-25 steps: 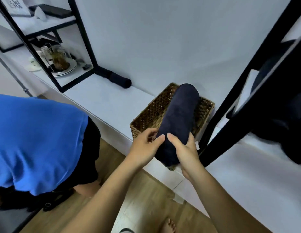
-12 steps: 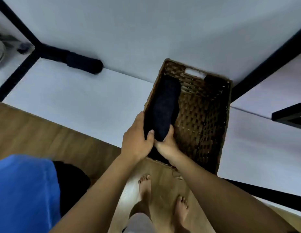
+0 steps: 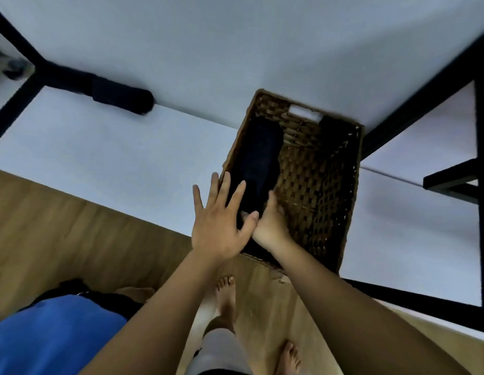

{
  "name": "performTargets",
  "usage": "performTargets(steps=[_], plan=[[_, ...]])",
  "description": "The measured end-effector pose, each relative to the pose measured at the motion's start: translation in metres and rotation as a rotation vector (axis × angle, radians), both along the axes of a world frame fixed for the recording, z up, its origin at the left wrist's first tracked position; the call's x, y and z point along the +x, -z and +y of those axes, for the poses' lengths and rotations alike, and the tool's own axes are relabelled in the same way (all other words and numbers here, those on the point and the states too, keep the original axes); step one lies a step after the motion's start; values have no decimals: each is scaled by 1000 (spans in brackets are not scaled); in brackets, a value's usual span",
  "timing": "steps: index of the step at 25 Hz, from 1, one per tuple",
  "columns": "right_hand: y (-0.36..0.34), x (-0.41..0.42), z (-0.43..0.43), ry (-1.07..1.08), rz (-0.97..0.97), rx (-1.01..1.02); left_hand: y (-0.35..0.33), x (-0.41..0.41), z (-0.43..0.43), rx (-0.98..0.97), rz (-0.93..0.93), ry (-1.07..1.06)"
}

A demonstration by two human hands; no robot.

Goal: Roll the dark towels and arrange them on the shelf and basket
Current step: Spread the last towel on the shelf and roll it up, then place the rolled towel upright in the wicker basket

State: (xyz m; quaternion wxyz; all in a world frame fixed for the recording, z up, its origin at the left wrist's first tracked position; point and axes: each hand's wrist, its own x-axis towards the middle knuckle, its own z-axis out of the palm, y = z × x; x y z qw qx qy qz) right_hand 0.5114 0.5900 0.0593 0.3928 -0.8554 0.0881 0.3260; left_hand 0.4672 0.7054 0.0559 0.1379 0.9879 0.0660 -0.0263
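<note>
Dark rolled towel (image 3: 258, 158) (navy, snug) lies in the wicker basket (image 3: 341, 185) — left side.

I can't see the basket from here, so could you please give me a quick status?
Left hand open, fingers spread, above basket edge. Right hand inside, against towel; grip unclear. Towel lies rolled along basket's left wall. Nothing in the way.

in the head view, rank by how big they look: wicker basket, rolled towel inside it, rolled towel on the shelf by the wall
1. wicker basket, clearly largest.
2. rolled towel inside the basket.
3. rolled towel on the shelf; it lies farther from the camera and looks blurred, so its place below the basket towel is unsure.
</note>
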Motion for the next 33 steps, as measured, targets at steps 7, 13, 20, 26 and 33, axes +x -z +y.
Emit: performTargets(steps=[7, 13, 20, 26, 33], plan=[[-109, -97, -105, -58, -315, 369, -108, -51, -109, -575, -540, -85], [-257, -171, -268, -303, -308, 410, -199, -136, -250, -467, -1137, 137], [-328, -65, -453, 571, -616, 32, -246, -134, -368, -519, -856, 612], [-290, -58, -470, 485, -341, 301, -249, -114, -408, -844, -259, 310], [-259, -230, -447, 525, -441, 308, -234, -150, -414, -1478, 380, 29]])
